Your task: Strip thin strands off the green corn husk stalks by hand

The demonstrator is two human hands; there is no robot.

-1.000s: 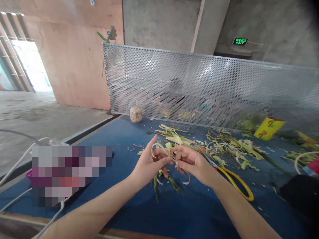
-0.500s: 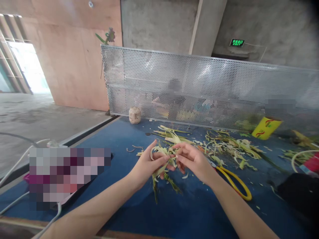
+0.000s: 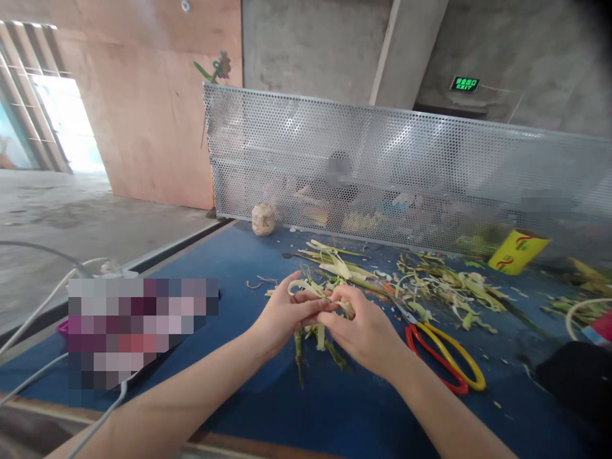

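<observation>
My left hand and my right hand meet above the blue table. Both pinch a bundle of pale yellow-green leaf strips. The fingers of both hands are closed on the strips. Green stems hang from the bundle down to the cloth. Scissors with a red and a yellow handle lie just right of my right hand.
Several cut leaf strips litter the table behind my hands. A perforated metal screen stands along the far edge, with a small woven ball at its foot. A yellow cup sits far right. White cables run at left.
My right hand has dropped lower and curled over the strips, its fingers now tucked against my left fingertips. The red scissor handle has come into sight.
</observation>
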